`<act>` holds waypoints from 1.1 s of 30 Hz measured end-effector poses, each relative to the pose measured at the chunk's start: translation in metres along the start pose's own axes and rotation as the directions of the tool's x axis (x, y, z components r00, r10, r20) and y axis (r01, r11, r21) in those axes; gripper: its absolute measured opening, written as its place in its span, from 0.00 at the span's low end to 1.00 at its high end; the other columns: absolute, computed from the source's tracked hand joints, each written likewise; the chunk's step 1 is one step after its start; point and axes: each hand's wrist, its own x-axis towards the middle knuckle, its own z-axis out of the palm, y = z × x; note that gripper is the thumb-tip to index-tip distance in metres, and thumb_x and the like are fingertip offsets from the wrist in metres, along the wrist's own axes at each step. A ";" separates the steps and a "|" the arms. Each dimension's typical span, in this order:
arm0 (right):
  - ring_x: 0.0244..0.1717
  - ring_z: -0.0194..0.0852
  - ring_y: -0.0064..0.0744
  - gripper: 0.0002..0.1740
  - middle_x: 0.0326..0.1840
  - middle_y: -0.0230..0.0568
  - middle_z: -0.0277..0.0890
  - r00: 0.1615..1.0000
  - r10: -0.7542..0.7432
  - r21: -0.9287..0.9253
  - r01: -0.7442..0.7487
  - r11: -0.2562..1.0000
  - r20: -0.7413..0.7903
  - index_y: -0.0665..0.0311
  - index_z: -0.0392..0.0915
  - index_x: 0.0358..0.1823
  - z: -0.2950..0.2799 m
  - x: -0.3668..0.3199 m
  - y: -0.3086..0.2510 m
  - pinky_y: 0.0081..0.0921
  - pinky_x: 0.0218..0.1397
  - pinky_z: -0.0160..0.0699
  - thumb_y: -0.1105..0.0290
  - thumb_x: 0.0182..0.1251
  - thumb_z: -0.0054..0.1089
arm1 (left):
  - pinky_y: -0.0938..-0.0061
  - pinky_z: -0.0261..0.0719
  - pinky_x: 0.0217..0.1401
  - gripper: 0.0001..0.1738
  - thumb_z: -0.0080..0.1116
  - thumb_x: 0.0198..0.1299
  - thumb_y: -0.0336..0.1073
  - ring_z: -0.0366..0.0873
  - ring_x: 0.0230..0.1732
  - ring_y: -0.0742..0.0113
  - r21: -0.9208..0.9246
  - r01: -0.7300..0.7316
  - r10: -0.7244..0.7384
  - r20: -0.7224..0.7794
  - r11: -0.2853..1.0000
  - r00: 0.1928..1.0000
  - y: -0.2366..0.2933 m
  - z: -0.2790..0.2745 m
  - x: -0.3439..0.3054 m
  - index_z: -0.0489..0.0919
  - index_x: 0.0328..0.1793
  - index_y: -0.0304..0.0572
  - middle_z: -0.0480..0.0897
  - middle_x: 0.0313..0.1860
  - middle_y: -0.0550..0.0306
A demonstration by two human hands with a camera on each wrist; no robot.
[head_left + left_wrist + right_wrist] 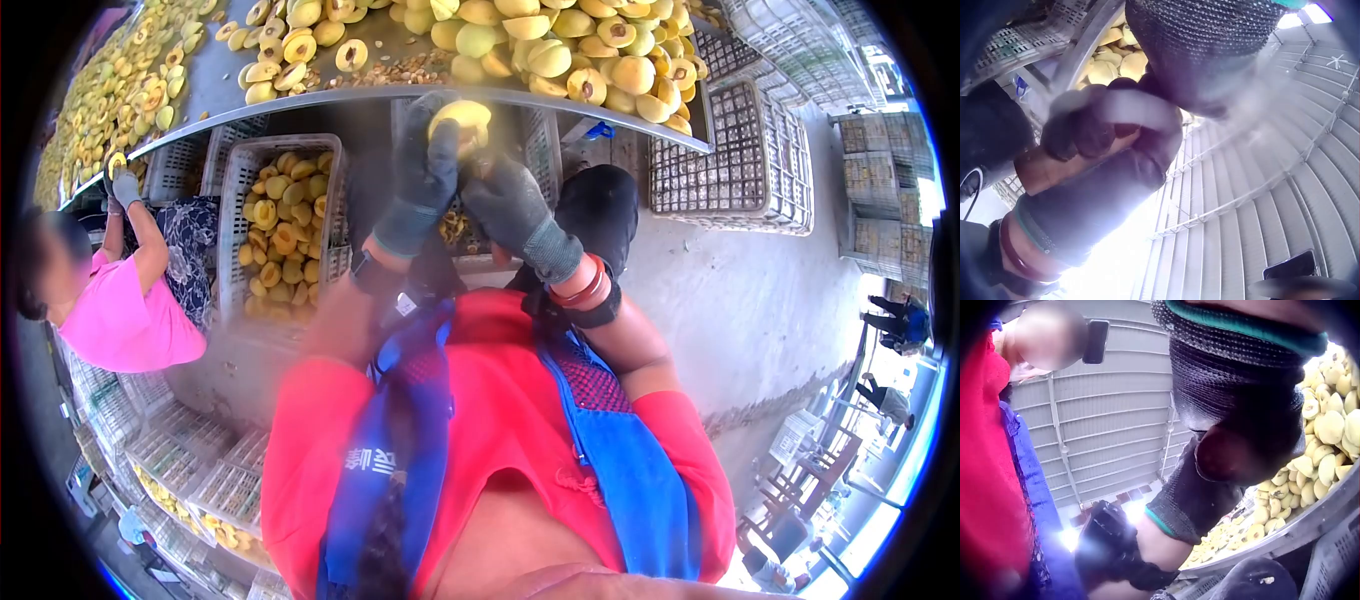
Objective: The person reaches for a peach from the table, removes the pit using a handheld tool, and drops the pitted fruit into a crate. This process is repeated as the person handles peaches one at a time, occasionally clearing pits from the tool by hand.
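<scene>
In the head view a grey-gloved left hand (425, 185) grips a yellow fruit (468, 120), its cut side partly showing. Close beside it and slightly lower is the gloved right hand (512, 208), fingers curled. The left wrist view shows the right hand (1110, 137) wrapped round a brown wooden handle (1054, 170); the handle's far end is hidden. Seen from the right wrist, the handle's round end (1217, 453) sticks out of the right hand (1254, 425), and the left hand (1197, 497) lies behind it.
A metal-edged table (400, 92) holds heaped fruit halves (560, 50) and scattered pits. A crate of fruit (228, 220) stands below at left, with an empty-looking crate (740, 150) at right. Someone in a pink shirt (135, 310) sits at left. Knees are under the hands.
</scene>
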 end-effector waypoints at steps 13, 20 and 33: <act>0.31 0.80 0.54 0.16 0.27 0.58 0.77 0.994 0.012 -0.109 0.001 0.994 0.112 0.74 0.70 0.40 -0.002 0.003 0.023 0.42 0.34 0.76 0.66 0.62 0.57 | 0.69 0.77 0.55 0.20 0.46 0.70 0.42 0.79 0.50 0.60 -0.056 0.005 -0.006 -0.010 0.998 1.000 -0.003 0.006 -0.008 0.73 0.57 0.31 0.79 0.50 0.48; 0.18 0.68 0.23 0.07 0.23 0.37 0.71 0.856 0.202 0.366 -0.402 0.840 0.477 0.67 0.71 0.37 -0.021 -0.006 0.001 0.23 0.20 0.68 0.70 0.65 0.53 | 0.69 0.77 0.55 0.22 0.46 0.70 0.45 0.79 0.50 0.61 -0.131 -0.001 0.014 0.096 0.991 0.995 -0.004 0.000 -0.007 0.73 0.57 0.31 0.80 0.50 0.48; 0.16 0.60 0.14 0.05 0.20 0.26 0.63 0.702 0.059 0.489 -0.551 0.676 0.710 0.62 0.72 0.34 -0.015 -0.010 0.025 0.15 0.15 0.58 0.69 0.67 0.55 | 0.66 0.78 0.52 0.21 0.51 0.67 0.43 0.79 0.48 0.54 0.581 -0.209 0.251 0.008 0.787 0.968 0.000 -0.044 -0.007 0.74 0.55 0.31 0.79 0.48 0.45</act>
